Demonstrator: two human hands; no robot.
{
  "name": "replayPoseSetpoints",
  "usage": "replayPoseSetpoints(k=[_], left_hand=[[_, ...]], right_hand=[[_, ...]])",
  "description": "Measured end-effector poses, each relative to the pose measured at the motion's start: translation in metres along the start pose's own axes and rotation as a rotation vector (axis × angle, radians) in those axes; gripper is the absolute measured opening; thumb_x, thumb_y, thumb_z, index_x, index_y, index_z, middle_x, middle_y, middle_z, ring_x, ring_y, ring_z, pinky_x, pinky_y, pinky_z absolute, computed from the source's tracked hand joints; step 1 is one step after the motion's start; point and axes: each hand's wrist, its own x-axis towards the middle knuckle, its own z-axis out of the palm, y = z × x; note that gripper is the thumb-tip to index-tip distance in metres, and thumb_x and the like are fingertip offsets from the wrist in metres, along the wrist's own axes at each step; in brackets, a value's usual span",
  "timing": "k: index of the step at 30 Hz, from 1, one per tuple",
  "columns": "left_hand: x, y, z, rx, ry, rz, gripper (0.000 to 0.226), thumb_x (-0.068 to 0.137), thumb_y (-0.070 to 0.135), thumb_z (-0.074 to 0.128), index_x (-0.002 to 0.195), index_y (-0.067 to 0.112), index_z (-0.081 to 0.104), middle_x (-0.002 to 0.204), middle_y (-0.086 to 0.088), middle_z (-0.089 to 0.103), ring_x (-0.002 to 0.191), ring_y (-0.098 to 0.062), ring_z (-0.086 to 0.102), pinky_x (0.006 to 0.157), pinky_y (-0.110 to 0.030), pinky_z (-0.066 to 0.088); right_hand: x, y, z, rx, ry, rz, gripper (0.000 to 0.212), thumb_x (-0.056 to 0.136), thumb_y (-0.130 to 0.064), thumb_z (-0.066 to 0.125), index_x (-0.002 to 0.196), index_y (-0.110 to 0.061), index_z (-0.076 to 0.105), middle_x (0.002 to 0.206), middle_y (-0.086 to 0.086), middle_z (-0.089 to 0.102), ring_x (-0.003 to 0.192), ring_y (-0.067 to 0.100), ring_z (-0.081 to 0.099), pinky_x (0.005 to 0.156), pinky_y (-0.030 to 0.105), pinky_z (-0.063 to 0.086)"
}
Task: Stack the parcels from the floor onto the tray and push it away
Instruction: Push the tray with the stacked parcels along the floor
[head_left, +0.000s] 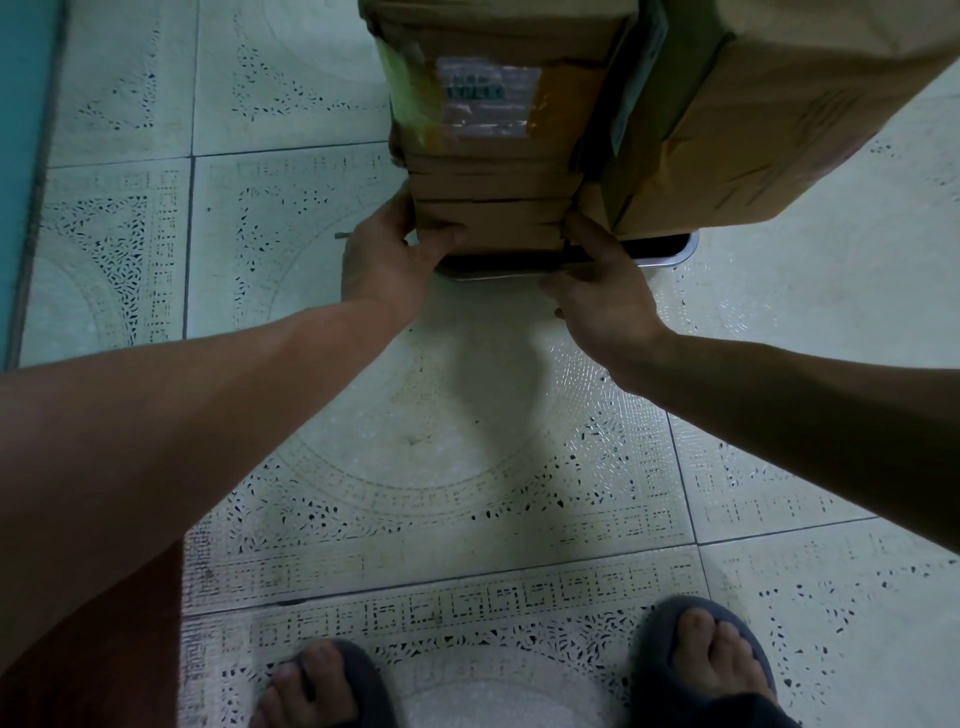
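The stack of parcels (493, 156) and the big parcel (779, 130) beside it are cut off at the top and hide all but the near rim of the tray (670, 252) (long axis left to right) on the floor (467, 441). The left hand (384, 260) grips the stack's lower left corner. The fingers of the right hand (602, 291) vanish between the parcels, so I cannot tell its grip.
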Motion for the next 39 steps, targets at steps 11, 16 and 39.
replayPoseSetpoints(k=[11,16,39], left_hand=[[0.005,0.005,-0.014,-0.152,0.055,0.078,0.06,0.077,0.035,0.073,0.134,0.021,0.057,0.13,0.009,0.063,0.12,-0.012,0.058,0.103,-0.035,0.048],[0.003,0.007,-0.017,-0.109,0.073,0.095,0.056,0.074,0.041,0.069,0.125,0.019,0.064,0.12,0.008,0.069,0.11,-0.019,0.064,0.095,-0.043,0.053],[0.006,0.004,-0.016,-0.099,0.043,0.102,0.048,0.079,0.027,0.071,0.125,0.017,0.065,0.122,0.004,0.069,0.113,-0.019,0.063,0.1,-0.042,0.051]], right_hand=[[-0.01,-0.006,0.001,0.056,-0.02,-0.065,0.078,0.085,-0.02,0.055,0.152,-0.042,0.021,0.129,0.008,0.055,0.11,0.025,0.056,0.089,0.033,0.05],[-0.01,-0.007,0.003,0.097,-0.013,-0.061,0.077,0.087,-0.019,0.058,0.151,-0.042,0.023,0.141,0.002,0.047,0.115,0.024,0.055,0.094,0.037,0.052],[-0.018,-0.024,0.003,0.146,-0.051,0.007,0.082,0.083,-0.017,0.058,0.151,-0.044,0.021,0.136,-0.003,0.044,0.11,0.024,0.055,0.093,0.044,0.054]])
